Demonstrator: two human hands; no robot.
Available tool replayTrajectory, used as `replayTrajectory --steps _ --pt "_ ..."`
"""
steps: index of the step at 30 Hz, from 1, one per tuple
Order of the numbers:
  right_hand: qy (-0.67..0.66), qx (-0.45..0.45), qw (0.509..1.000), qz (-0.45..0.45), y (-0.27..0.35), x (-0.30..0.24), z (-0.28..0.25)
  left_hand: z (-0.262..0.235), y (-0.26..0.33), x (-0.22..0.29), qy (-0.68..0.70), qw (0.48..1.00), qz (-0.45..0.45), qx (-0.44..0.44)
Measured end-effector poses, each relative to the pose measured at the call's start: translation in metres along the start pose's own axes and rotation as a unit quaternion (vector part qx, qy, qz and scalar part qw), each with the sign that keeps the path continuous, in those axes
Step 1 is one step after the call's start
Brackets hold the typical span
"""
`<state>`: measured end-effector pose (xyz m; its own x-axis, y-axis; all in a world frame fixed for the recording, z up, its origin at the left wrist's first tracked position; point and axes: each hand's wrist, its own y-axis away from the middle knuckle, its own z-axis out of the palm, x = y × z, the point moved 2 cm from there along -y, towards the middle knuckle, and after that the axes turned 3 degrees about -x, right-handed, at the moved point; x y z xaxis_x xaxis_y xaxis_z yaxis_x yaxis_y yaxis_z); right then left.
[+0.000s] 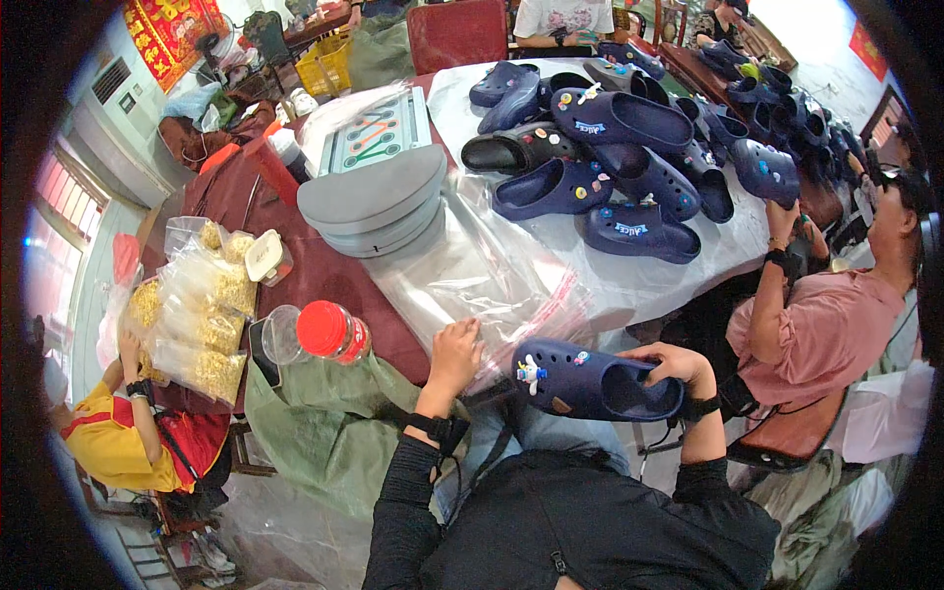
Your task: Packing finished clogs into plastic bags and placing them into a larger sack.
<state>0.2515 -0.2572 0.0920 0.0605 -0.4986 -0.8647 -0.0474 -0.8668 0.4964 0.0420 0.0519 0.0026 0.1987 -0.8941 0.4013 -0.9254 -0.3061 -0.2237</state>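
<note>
My right hand [685, 368] holds a navy blue clog [590, 382] by its heel end, thumb inside the opening. Small charms, one of them a white figure, are fixed to the toe, which points left. My left hand [456, 356] rests on the near edge of a pile of clear plastic bags [462, 280], fingers stretched out over them. Beyond the bags, a heap of navy clogs [556, 187] with charms covers the white sheet [551, 265], with a black clog [516, 149] among them.
Left of the bags stand a stack of grey curved pieces [374, 202], a red-lidded jar [329, 329] and bags of small yellowish pieces [202, 329]. Green cloth [324, 433] hangs at the table's near edge. One person in pink [801, 339] at right handles a clog; another in yellow [113, 442] sits left.
</note>
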Motion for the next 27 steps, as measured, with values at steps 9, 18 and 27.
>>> replayTrajectory --steps 9,18,27 --pt "-0.018 0.063 0.998 -0.017 -0.029 -0.029 0.031 -0.038 -0.013 0.020 0.099 0.981 -0.006 0.167" --pt "0.146 0.198 0.968 -0.044 -0.054 -0.064 0.073 -0.025 -0.002 0.010 -0.009 0.981 -0.085 0.175" --pt "0.379 0.291 0.878 -0.026 -0.069 -0.094 0.098 -0.022 -0.010 0.020 -0.006 0.978 -0.094 0.184"
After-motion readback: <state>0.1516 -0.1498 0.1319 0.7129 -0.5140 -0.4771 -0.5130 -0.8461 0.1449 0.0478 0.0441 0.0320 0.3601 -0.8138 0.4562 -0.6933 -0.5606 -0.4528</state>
